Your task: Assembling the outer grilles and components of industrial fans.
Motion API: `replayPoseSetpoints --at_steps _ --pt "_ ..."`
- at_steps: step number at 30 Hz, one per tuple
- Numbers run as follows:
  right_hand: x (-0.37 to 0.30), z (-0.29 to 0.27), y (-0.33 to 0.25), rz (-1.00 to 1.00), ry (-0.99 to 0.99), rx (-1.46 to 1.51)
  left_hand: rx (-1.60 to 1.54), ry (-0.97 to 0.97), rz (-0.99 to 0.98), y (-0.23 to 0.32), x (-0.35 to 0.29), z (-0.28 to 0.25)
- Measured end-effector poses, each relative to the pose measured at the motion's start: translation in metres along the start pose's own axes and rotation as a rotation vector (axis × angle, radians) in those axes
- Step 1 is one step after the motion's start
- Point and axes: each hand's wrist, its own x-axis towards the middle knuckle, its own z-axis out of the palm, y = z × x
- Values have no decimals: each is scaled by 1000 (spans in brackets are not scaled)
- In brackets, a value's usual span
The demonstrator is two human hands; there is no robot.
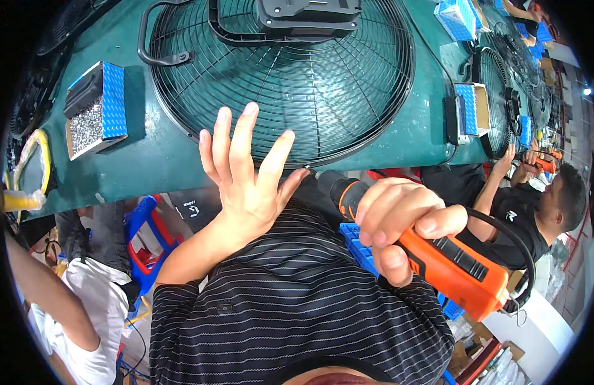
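My right hand (406, 224) is wrapped round an orange and black electric screwdriver (461, 273), held aslant with its black nose toward the front rim of a big round fan (339, 122). A cable loops from the screwdriver's back end. My left hand (245, 183) is open beside the rim, its fingers spread over the edge of the black wire guard. The left thumb points at the screwdriver's tip, where a tiny shiny piece shows, too small to name. The fan lies flat on the green table (117, 176), with a black motor housing (306, 16) on top and a curved black handle (146, 38) at its left.
A blue and white box of screws (114, 109) stands at left, a black block on it. Further right are another open box (480, 109), a black cable (432, 54) and a second fan (493, 96). Co-workers stand on both sides; one at right holds an orange tool (545, 165).
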Motion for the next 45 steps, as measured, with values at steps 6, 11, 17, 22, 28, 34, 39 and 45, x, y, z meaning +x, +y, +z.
replayPoseSetpoints --at_steps 6,11,17,22,28,34,39,45 --pt "17 10 5 72 -1 -9 -54 -40 -6 -6 1 1" --pt "35 14 16 156 -11 -98 -65 -151 -25 -24 6 -16" --pt "40 20 26 153 -72 -28 -79 -173 -18 -31 5 -18" --pt "40 21 22 174 -132 4 -110 -155 -29 -31 3 -16" --pt "43 19 26 141 -154 8 -148 -113 -52 -31 4 -14" --pt "68 -1 41 122 -556 222 -110 -148 -17 -33 3 -15" --pt "70 0 35 219 -585 231 -155 -140 -36 -33 8 -21" --pt "71 -20 25 141 -496 401 147 276 35 -116 43 -89"
